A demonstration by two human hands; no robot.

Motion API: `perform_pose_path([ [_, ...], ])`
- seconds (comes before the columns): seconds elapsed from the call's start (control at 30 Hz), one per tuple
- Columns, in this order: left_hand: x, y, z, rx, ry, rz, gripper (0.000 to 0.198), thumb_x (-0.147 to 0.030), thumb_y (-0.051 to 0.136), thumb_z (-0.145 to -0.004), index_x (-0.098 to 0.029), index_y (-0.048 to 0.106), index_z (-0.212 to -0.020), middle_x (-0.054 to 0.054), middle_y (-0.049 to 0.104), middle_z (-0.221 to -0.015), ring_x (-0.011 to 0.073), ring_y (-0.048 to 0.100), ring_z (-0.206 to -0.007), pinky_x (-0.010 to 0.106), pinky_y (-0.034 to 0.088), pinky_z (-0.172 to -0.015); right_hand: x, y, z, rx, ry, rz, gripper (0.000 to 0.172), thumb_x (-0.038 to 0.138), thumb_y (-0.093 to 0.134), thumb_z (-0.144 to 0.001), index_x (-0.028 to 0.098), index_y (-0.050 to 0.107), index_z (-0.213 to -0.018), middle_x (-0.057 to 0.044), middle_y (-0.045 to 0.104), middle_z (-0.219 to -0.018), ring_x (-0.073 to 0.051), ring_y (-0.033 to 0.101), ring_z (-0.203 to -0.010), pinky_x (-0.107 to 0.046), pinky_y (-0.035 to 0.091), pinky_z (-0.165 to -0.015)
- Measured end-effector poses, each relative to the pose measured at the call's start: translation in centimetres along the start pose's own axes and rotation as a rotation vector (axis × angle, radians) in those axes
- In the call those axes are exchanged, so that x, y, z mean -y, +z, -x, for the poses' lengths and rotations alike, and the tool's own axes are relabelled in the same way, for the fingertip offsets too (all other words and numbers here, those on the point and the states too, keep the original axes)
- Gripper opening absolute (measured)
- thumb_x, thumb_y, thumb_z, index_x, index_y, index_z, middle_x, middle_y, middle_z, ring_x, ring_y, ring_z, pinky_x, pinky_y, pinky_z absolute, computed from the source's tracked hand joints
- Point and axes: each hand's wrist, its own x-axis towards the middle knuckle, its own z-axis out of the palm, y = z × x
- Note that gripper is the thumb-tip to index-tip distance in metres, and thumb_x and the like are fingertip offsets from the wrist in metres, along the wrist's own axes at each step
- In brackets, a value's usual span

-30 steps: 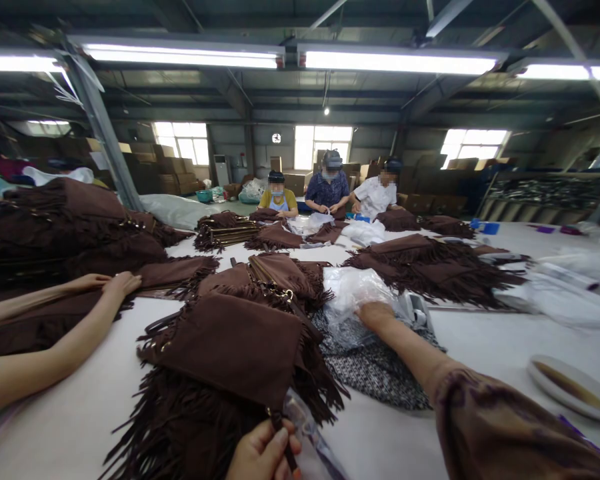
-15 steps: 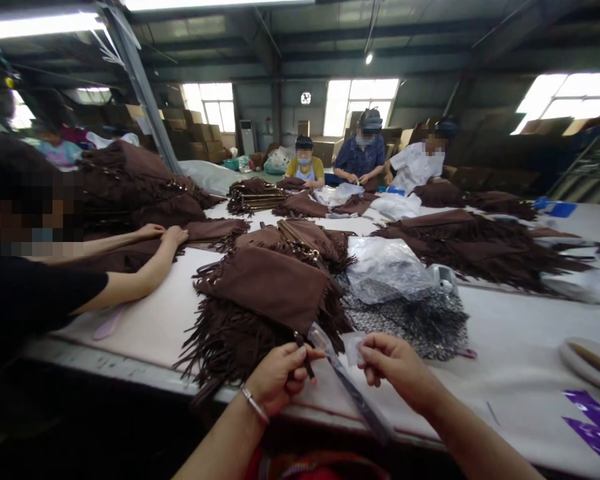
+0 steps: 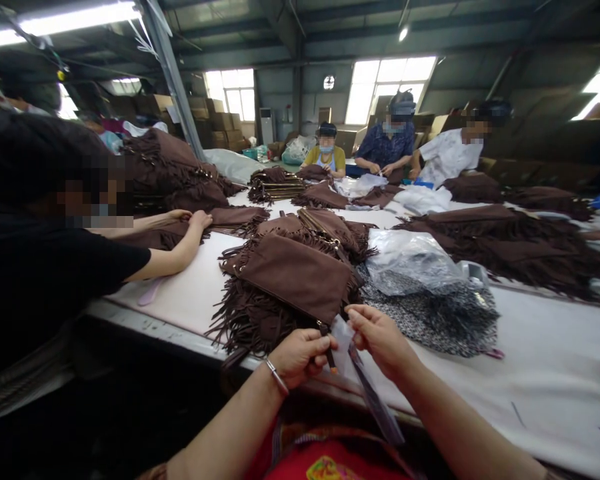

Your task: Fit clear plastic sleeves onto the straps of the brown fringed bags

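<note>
A brown suede bag with long fringe (image 3: 294, 275) lies at the near edge of the white table (image 3: 530, 373). My left hand (image 3: 300, 355) is closed in a pinch on the bag's dark zipper pull (image 3: 326, 335) at its near corner. My right hand (image 3: 380, 339) is closed on a small clear plastic sleeve (image 3: 341, 333), held right against the pull. A long clear plastic-wrapped strap (image 3: 375, 400) hangs down from between my hands over the table edge.
More brown fringed bags (image 3: 330, 230) are piled across the table, with a clear plastic bag (image 3: 414, 261) on speckled fabric (image 3: 445, 320) to the right. A person in black at the left rests both hands (image 3: 200, 219) on a bag. Three more people work at the far end.
My right hand has drawn back from the plastic bag with a small clear sleeve and come up against my left hand at the zipper pull. The view has pulled back and swung left.
</note>
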Motion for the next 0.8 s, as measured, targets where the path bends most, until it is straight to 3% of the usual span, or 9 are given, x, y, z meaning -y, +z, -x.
perform_pose_path([
  [0.07,0.3,0.0,0.0,-0.043,0.004,-0.011,0.041,-0.048,0.074,-0.070,-0.012,0.062,-0.085,-0.007,0.044,-0.048,0.0045,0.036,-0.041,0.019,0.022,-0.045,-1.0,0.4,0.8,-0.058,-0.024,-0.057,0.041,0.057,0.061,-0.077,0.017,0.058,-0.084,0.004,0.052,-0.060,-0.007,0.040,-0.045,-0.021,0.033,-0.044],
  [0.17,0.6,0.2,0.0,-0.080,0.005,-0.008,0.046,-0.053,0.075,-0.067,-0.013,0.061,-0.085,-0.007,0.046,-0.049,0.0057,0.040,-0.042,0.020,0.019,-0.044,-1.9,0.8,2.1,-0.026,0.009,0.083,0.044,0.059,0.059,-0.078,0.016,0.060,-0.081,0.003,0.053,-0.059,-0.009,0.042,-0.047,-0.022,0.031,-0.044],
  [0.33,0.9,0.8,-0.1,-0.081,0.032,0.003,0.045,-0.052,0.073,-0.068,-0.013,0.060,-0.085,-0.006,0.046,-0.051,0.0073,0.046,-0.045,0.020,0.019,-0.043,-1.9,1.4,2.6,-0.142,-0.050,0.324,0.040,0.056,0.064,-0.072,0.017,0.067,-0.081,-0.005,0.068,-0.071,-0.020,0.060,-0.066,-0.028,0.046,-0.059],
  [0.5,-0.3,0.8,0.8,-0.124,0.016,-0.060,0.045,-0.051,0.077,-0.063,-0.012,0.062,-0.080,-0.008,0.041,-0.051,0.0050,0.036,-0.045,0.019,0.023,-0.044,-2.5,0.3,3.2,-0.218,-0.187,0.601,0.029,0.044,0.056,-0.082,0.020,0.070,-0.076,-0.004,0.069,-0.076,-0.021,0.061,-0.075,-0.030,0.044,-0.071],
  [0.6,-1.6,0.6,1.6,-0.125,-0.015,-0.073,0.043,-0.048,0.079,-0.063,-0.011,0.064,-0.080,-0.010,0.034,-0.052,0.0030,0.027,-0.045,0.019,0.026,-0.045,-2.8,-0.5,4.5,-0.176,-0.214,0.744,0.030,0.041,0.056,-0.083,0.020,0.061,-0.061,-0.002,0.061,-0.064,-0.018,0.056,-0.065,-0.028,0.040,-0.064],
  [0.67,-2.3,0.6,1.9,-0.106,-0.012,-0.062,0.042,-0.046,0.078,-0.065,-0.011,0.065,-0.083,-0.010,0.034,-0.053,0.0028,0.025,-0.045,0.019,0.019,-0.043,-3.1,-0.6,5.4,-0.106,-0.176,0.812,0.030,0.037,0.058,-0.080,0.021,0.056,-0.055,0.000,0.057,-0.059,-0.016,0.053,-0.060,-0.027,0.038,-0.061],
  [0.8,-2.4,1.2,1.3,-0.167,0.054,-0.117,0.038,-0.045,0.077,-0.066,-0.011,0.062,-0.074,-0.006,0.042,-0.054,0.0039,0.031,-0.045,0.021,0.012,-0.042,-3.8,-0.4,6.6,-0.009,-0.090,0.836,0.025,0.032,0.060,-0.077,0.021,0.057,-0.056,0.001,0.059,-0.060,-0.015,0.054,-0.060,-0.026,0.038,-0.059],
])
